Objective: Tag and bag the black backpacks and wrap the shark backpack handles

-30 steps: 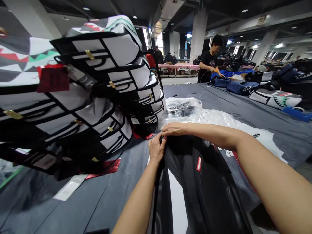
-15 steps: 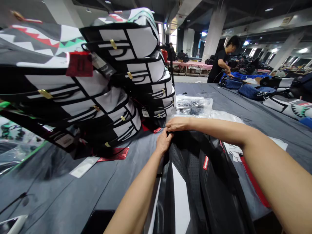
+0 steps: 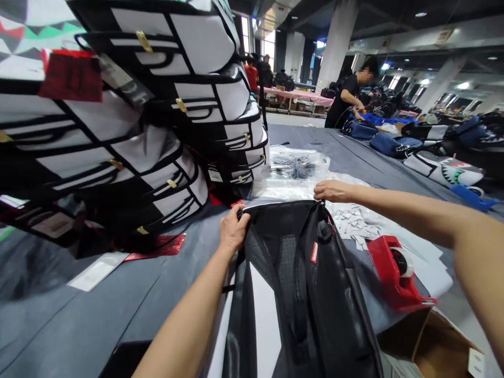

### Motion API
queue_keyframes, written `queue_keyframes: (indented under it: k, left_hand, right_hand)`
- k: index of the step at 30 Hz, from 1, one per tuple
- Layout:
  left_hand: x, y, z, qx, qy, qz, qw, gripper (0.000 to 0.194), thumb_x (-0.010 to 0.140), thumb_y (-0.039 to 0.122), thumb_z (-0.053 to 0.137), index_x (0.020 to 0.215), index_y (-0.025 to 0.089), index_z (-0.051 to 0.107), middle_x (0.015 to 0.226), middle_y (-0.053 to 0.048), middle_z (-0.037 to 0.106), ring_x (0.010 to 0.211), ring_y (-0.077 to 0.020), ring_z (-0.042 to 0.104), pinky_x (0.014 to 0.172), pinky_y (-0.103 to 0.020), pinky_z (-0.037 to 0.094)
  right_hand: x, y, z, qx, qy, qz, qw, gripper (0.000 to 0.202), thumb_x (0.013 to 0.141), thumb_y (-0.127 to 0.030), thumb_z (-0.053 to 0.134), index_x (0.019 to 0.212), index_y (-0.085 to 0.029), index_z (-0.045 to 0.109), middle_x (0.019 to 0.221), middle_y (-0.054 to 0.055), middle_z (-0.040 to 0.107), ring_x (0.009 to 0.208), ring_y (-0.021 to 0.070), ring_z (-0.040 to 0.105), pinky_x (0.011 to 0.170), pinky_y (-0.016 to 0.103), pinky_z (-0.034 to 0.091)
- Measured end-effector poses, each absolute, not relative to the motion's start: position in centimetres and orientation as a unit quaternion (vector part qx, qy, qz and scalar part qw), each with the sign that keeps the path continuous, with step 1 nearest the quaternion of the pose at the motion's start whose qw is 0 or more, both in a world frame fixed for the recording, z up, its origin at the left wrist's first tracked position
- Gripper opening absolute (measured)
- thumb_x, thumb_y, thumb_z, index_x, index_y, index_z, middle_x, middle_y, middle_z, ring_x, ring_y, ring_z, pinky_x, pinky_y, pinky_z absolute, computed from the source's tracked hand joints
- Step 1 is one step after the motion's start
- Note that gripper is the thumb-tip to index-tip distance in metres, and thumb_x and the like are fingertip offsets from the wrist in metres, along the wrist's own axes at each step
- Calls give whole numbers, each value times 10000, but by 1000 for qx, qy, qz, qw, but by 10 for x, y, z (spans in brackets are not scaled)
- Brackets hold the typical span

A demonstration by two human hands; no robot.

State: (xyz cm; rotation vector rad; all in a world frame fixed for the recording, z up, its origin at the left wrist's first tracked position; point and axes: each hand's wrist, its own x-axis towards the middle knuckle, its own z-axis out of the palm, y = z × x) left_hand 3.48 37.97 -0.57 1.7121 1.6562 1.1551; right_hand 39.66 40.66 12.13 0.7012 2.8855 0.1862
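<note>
A black backpack (image 3: 291, 283) with a white panel and a small red label lies in front of me, its top edge pointing away. My left hand (image 3: 234, 228) is closed on the top left corner of the bag. At the top right corner, my right hand (image 3: 331, 191) pinches what appears to be the zipper pull, mostly hidden by the fingers. The bag's top edge runs taut between the two hands.
Stacked black-and-white bags (image 3: 169, 105) with red tags rise at the left. Clear plastic packaging (image 3: 295, 165) lies beyond the backpack. To the right are a red tape dispenser (image 3: 394, 273), scattered white slips (image 3: 352, 220) and a cardboard box (image 3: 437, 341). Another person (image 3: 350, 97) works farther back.
My right hand has moved right along the bag's top edge, from beside my left hand to the opposite corner. The view has turned right, bringing the tape dispenser and box into fuller sight.
</note>
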Motion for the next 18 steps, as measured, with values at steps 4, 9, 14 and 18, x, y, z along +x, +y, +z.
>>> queue_keyframes:
  k: [4,9,14,18]
  left_hand:
    - [27,377,-5,622,624,411,234,330,779,345,489,1040,241,664,813,-10,671,817,-238,631,752,-308,465]
    - [20,372,1,644,639,378,186,369,861,357,469,1180,225,600,1069,-73,710,1036,-284,648,947,-393,471]
    - [54,373,12,767,521,366,77,481,960,391,429,1381,166,482,1385,-153,589,1290,-291,528,1114,-447,375]
    - [81,380,17,815,492,305,25,448,968,358,475,1354,140,538,1382,-181,576,1285,-323,508,1111,-473,356]
  right_hand:
    - [410,376,79,437,888,-43,-136,207,934,-171,443,965,-192,647,844,47,636,752,168,592,713,283,473]
    - [381,332,46,608,729,-133,-284,413,1017,-346,366,1352,-173,535,1140,115,698,1009,215,670,889,364,539]
    - [319,323,35,585,769,-17,-259,600,1011,-441,413,1522,-130,365,1526,193,452,1425,291,403,1175,495,325]
    - [293,343,31,593,770,17,-236,671,989,-452,451,1527,-70,328,1521,230,431,1419,313,384,1177,511,303]
